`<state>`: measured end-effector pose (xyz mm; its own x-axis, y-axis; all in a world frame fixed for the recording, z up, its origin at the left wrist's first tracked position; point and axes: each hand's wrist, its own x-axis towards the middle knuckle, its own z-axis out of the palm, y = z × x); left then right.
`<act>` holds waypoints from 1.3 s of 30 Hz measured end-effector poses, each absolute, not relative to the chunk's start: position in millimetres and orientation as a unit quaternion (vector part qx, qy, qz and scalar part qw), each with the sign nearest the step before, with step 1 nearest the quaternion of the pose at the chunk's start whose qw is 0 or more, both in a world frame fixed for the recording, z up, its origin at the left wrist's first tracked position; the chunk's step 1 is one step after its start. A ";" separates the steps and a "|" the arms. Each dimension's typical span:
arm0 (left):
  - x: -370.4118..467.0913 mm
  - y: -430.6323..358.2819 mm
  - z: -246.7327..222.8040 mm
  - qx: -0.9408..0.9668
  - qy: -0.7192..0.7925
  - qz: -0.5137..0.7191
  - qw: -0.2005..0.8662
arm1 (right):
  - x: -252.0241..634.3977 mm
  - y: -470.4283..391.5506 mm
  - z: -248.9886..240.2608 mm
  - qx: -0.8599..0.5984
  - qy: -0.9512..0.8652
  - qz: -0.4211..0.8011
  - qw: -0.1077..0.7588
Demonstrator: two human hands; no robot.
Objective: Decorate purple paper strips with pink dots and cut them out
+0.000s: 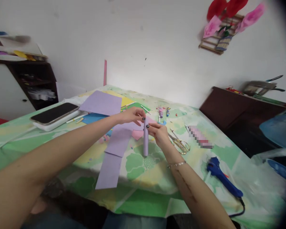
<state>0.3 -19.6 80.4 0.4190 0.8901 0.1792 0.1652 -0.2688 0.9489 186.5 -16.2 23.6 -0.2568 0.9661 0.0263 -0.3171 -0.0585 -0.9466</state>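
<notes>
A purple paper tube (146, 144) stands roughly upright between my hands, its lower end over the flowered tablecloth. My right hand (159, 133) pinches it from the right between thumb and fingers. At its top end, my left hand (133, 115) has curled fingers closed on the tube's edge. Beneath and left of the hands lie purple paper strips (119, 140), the nearest one (109, 171) reaching toward the table's front. A pink paper piece (137, 135) rests just left of the tube. Gold-handled scissors (181, 145) lie close to my right wrist.
A blue glue gun (225, 178) with a cord lies at the right. Purple sheets (101, 102) and a phone (54, 113) on a white box occupy the left. Small crayon-like figures (160, 112) stand farther back. A blurred-out pink item (200, 137) lies beyond the scissors.
</notes>
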 end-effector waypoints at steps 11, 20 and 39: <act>3.7 5.9 58.9 0.710 0.317 0.366 0.512 | 183.8 -17.9 19.5 -0.353 -0.470 0.651 0.480; -4.2 -21.4 54.9 0.702 0.359 0.379 0.484 | 178.3 -32.1 16.7 -0.328 -0.493 0.652 0.473; -0.5 -37.4 58.2 0.735 0.352 0.391 0.427 | 179.3 -52.3 19.6 -0.299 -0.488 0.655 0.493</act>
